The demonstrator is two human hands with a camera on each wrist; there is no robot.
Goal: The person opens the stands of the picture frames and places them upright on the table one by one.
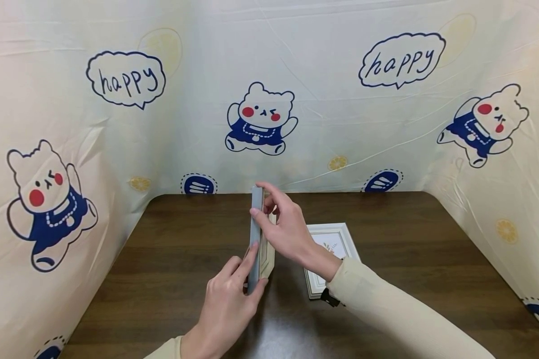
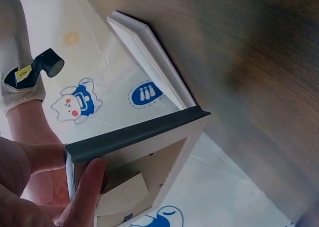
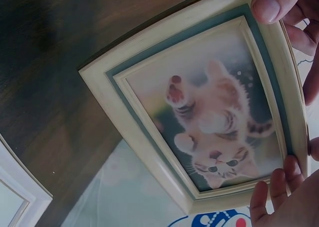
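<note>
A cream photo frame [image 1: 255,224] with a blue-grey inner band stands on edge between both hands, its narrow grey side facing up in the head view. Its front, in the right wrist view, shows a kitten photo [image 3: 214,122], upside down there. In the left wrist view the recessed back appears, with a pale flap [image 2: 124,194] inside. My left hand [image 1: 229,294] grips the near end, fingers on the back side and thumb at the front. With my right hand [image 1: 289,227] I hold the far end, thumb on the grey side and fingers against the front.
A second, white picture frame [image 1: 348,239] lies face up on the brown wooden table [image 1: 170,249], right of the held one and partly under my right forearm. A pale cloth [image 1: 323,139] printed with bears surrounds the table at the back and sides.
</note>
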